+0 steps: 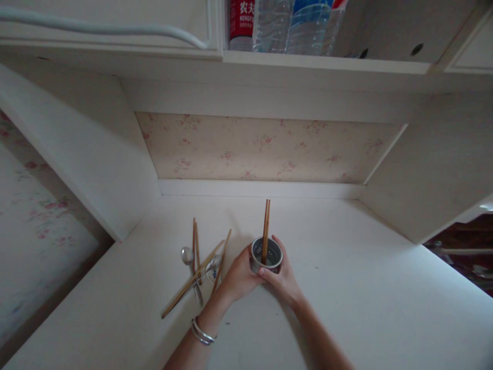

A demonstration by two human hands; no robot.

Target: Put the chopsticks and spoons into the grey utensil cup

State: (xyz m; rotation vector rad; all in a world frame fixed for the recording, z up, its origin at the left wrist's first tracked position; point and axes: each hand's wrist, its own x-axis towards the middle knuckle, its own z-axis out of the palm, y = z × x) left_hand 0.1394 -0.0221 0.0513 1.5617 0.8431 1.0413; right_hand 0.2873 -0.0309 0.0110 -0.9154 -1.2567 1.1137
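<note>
A round metal utensil holder point(254, 264) with holes in its bottom is between my two hands over the white desk. One pair of brown chopsticks point(266, 221) stands in it, leaning on the far rim. My left hand point(242, 272) wraps around the holder's left side. Around the right side curls my right hand point(285, 275), its thumb across the near rim. To the left of my left hand lies a loose heap: several wooden chopsticks point(181, 297), a metal spoon point(187, 255) and a second spoon point(212, 263) partly covered by chopsticks.
White side panels point(92, 149) flank the desk point(365, 288). Overhead, a shelf point(327, 60) holds clear plastic bottles point(271, 28) and a red-labelled bottle point(241, 23). A white cable point(115, 31) hangs at the upper left. Flowered wallpaper point(246, 149) covers the back.
</note>
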